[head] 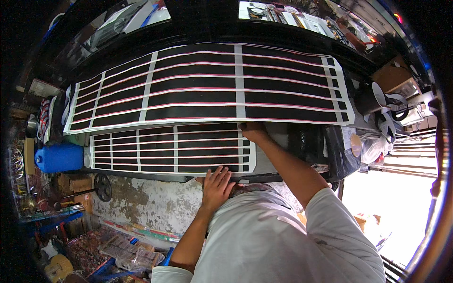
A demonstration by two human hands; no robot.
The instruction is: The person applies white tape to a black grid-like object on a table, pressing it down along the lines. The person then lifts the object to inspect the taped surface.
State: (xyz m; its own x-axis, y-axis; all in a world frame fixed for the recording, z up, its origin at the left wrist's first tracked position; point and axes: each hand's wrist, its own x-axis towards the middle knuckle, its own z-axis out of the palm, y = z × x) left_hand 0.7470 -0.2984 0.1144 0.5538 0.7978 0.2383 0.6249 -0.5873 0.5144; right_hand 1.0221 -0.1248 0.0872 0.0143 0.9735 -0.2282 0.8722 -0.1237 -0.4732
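Observation:
A long sheet (pixel 191 97) printed with black blocks between white bands, with thin red lines, lies across the counter. Closer to me is a shorter sheet (pixel 152 150) of the same pattern, its far edge meeting the long one. My left hand (pixel 216 189) rests at the shorter sheet's near edge, fingers extended over the border. My right hand (pixel 253 132) is bent at the far right corner of the shorter sheet, by the long sheet's near edge. Its fingertips are partly hidden, so whether it pinches paper is unclear.
A blue plastic jerrycan (pixel 60 158) stands left of the shorter sheet. Right of the sheets are a dark roll (pixel 370 99) with loose white strips and a black plastic-wrapped bundle (pixel 341 155). A glass display case (pixel 283 14) runs along the far side. Behind the counter's near edge is a peeling wall (pixel 152 201).

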